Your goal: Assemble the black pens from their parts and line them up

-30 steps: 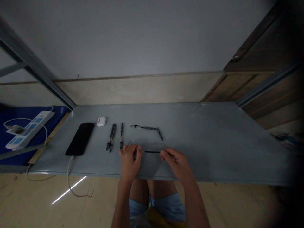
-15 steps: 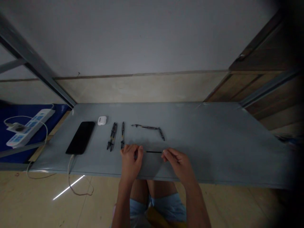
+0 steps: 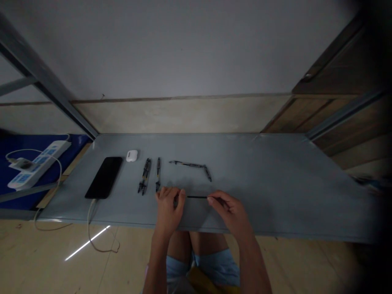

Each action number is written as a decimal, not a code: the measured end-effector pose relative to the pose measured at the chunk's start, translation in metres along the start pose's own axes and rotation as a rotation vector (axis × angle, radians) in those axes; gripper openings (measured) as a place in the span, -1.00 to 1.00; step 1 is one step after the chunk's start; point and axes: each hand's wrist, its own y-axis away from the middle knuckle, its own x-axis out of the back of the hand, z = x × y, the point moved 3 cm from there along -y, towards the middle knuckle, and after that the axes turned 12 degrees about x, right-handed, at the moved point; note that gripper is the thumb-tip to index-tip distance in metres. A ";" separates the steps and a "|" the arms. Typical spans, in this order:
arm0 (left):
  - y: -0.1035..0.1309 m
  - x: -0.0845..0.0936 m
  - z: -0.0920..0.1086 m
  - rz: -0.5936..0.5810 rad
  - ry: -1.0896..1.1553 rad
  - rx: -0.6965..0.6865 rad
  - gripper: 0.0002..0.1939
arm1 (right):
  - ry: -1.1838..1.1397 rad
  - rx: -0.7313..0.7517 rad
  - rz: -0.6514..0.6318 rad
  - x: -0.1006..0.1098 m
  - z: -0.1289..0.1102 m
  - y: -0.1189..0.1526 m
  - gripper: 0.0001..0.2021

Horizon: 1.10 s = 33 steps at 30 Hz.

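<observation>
A thin dark rod [image 3: 197,197], like a pen refill, spans the gap between my hands just above the table's front part. My right hand [image 3: 228,208] pinches its right end between thumb and fingers. My left hand [image 3: 170,206] is closed at the left end, thumb against curled fingers; what it grips is mostly hidden. Beyond my left hand lies a slim dark pen [image 3: 158,173], its near end close to my fingers. Left of it is a small group of similar pens [image 3: 144,176]. Further back, dark pen pieces [image 3: 191,165] form a bent line.
On the grey table [image 3: 275,183], a black phone [image 3: 104,178] with a white cable [image 3: 89,218] lies at the left, near a white earphone case [image 3: 132,155]. A white power strip [image 3: 39,164] rests on a blue surface beyond the left edge. A wall stands behind.
My right hand has shifted slightly left along the rod, and the visible stretch of rod is a little shorter. My left hand has barely moved.
</observation>
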 end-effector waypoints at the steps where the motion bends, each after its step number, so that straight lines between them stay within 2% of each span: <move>1: 0.001 0.000 0.002 -0.006 -0.017 -0.022 -0.70 | 0.010 0.007 -0.016 -0.001 -0.003 0.000 -0.81; 5: 0.008 -0.001 0.014 -0.046 -0.078 -0.116 -0.74 | 0.062 0.036 -0.080 -0.009 -0.014 0.000 -0.78; 9: 0.010 -0.004 0.021 -0.057 -0.119 -0.117 -0.74 | 0.085 0.038 -0.089 -0.014 -0.018 -0.001 -0.76; 22: 0.008 -0.005 0.012 -0.096 -0.118 -0.147 -0.80 | 0.090 0.031 -0.148 -0.015 -0.015 -0.001 -0.75; 24: 0.006 -0.004 0.008 -0.069 -0.113 -0.122 -0.81 | 0.142 0.070 -0.083 -0.013 -0.013 -0.003 -0.74; 28: 0.004 0.000 0.000 0.013 -0.128 -0.059 -0.80 | 0.487 0.224 0.259 -0.007 -0.008 -0.013 -0.72; 31: 0.003 0.000 -0.002 0.034 -0.134 -0.047 -0.79 | 0.713 0.266 0.269 -0.018 -0.001 -0.022 -0.72; 33: 0.003 -0.001 -0.002 0.038 -0.133 -0.052 -0.79 | 0.814 0.224 0.233 -0.026 0.004 -0.026 -0.69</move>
